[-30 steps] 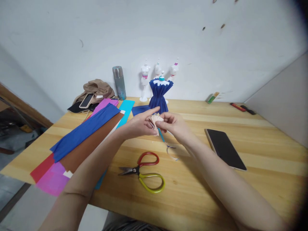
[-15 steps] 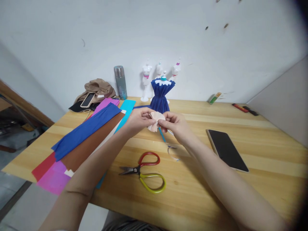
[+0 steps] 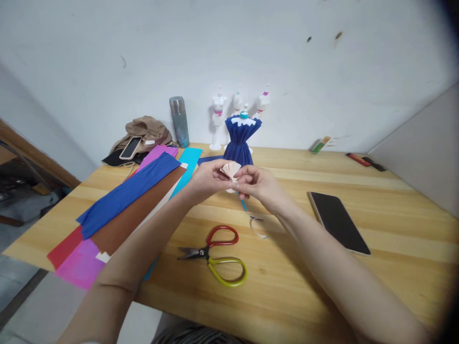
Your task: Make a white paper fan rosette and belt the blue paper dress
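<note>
The left hand point(image 3: 208, 181) and right hand point(image 3: 261, 185) are pinching a pleated pale-pink paper fan point(image 3: 230, 168) above the worktop point(image 3: 287, 286), before the blue-dressed mannequin point(image 3: 238, 149), seemingly shaping its folds; the next move is probably calling for steady pressure where it's narrowing.
</note>
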